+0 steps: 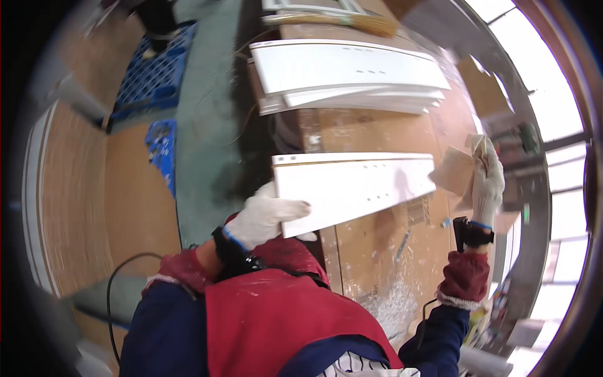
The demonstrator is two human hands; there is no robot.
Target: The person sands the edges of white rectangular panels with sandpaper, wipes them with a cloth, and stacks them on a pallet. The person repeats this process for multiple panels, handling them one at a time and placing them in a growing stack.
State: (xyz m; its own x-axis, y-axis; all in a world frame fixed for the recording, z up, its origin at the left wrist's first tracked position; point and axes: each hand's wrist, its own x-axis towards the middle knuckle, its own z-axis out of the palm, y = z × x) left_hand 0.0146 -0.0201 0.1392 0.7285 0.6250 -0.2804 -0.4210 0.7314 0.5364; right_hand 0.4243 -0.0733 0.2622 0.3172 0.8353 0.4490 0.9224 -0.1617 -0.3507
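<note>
My left hand [264, 217] wears a white knit glove. It grips the near left corner of a long white panel [352, 185], thumb on top. The panel has a grooved far edge and small dark holes towards its right half. Beyond the panel's right end, my right hand [488, 176], gloved too, is closed on a thin tan sheet [455, 171], perhaps paper or card. The sheet hangs beside the panel's end; whether they touch, I cannot tell. Further back lies a stack of similar white panels [345, 69].
A cardboard-covered table [370, 251] lies under the panel, with a slim grey tool [402, 245] on it. A straw broom [370, 24] rests at the back. Blue pallets [154, 75] and stacked boards [69, 201] stand at the left. Part of another person [157, 19] shows far left.
</note>
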